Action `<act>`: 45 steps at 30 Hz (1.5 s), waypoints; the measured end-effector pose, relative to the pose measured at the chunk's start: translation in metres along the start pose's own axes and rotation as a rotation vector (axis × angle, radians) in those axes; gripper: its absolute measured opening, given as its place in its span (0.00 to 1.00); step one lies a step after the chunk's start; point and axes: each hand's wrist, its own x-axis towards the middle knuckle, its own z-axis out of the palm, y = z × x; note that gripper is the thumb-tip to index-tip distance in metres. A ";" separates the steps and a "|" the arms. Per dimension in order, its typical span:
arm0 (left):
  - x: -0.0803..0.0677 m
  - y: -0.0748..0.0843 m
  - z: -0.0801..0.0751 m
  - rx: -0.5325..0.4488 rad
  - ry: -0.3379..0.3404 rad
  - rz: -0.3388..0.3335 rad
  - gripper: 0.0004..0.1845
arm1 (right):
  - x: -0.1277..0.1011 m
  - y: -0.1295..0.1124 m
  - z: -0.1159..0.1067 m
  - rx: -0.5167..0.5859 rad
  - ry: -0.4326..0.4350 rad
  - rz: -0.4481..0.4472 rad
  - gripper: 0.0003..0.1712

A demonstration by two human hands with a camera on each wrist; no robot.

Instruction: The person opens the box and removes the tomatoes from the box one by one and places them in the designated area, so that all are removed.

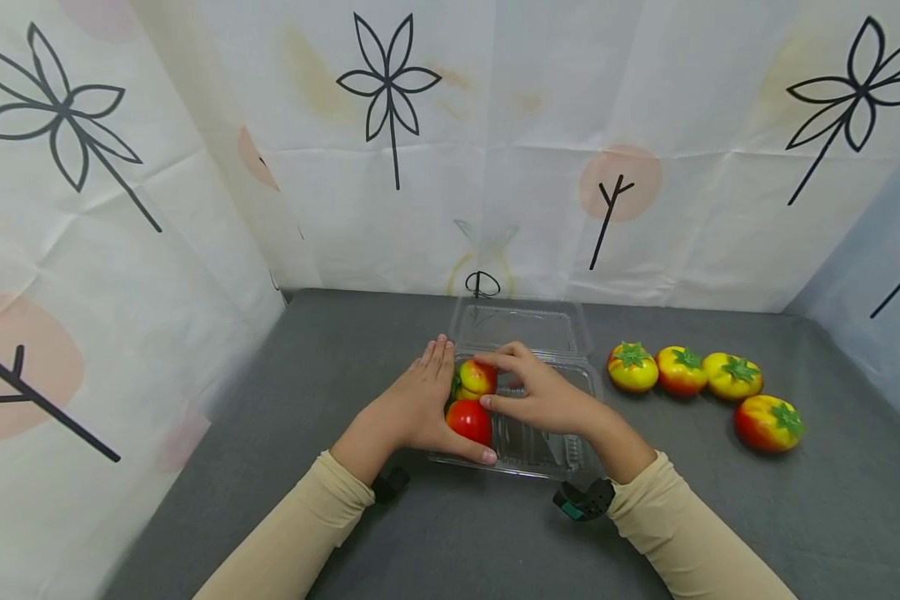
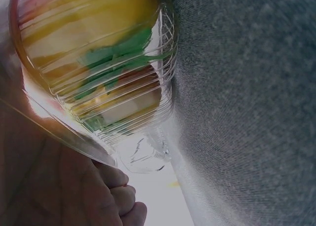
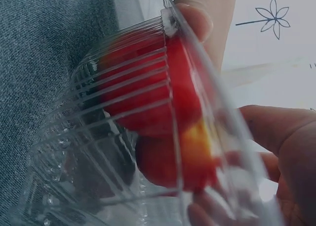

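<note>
Inside clear clamshell box (image 1: 547, 454), red tomato (image 1: 469, 419), yellow-red tomato (image 1: 478, 377)

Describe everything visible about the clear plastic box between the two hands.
The clear plastic box is a thin, see-through clamshell with ribbed walls, standing on the grey cloth. Its hinged lid is open and lies back toward the curtain. Two tomatoes sit in its left end: a red one nearer the person and a red-yellow one behind it; the right part holds nothing. The left hand lies flat against its left wall, thumb along the front edge. The right hand reaches in, fingertips on the red-yellow tomato.
</note>
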 end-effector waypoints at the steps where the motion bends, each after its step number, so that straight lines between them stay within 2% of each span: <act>1: 0.000 0.000 0.000 -0.002 0.002 0.000 0.81 | 0.000 0.000 0.000 -0.001 0.001 -0.004 0.36; 9: 0.001 0.000 0.000 -0.006 -0.004 -0.013 0.81 | 0.000 -0.001 -0.001 -0.019 0.017 -0.025 0.33; 20: 0.001 -0.002 0.001 -0.007 -0.002 -0.010 0.82 | 0.001 -0.002 -0.001 -0.053 0.062 -0.013 0.31; 34: 0.002 -0.001 0.001 -0.005 -0.002 -0.018 0.82 | -0.001 -0.003 -0.001 -0.062 0.089 0.046 0.31; 45: 0.001 0.000 0.001 -0.011 -0.008 -0.019 0.81 | 0.000 0.000 -0.001 -0.108 0.114 0.037 0.29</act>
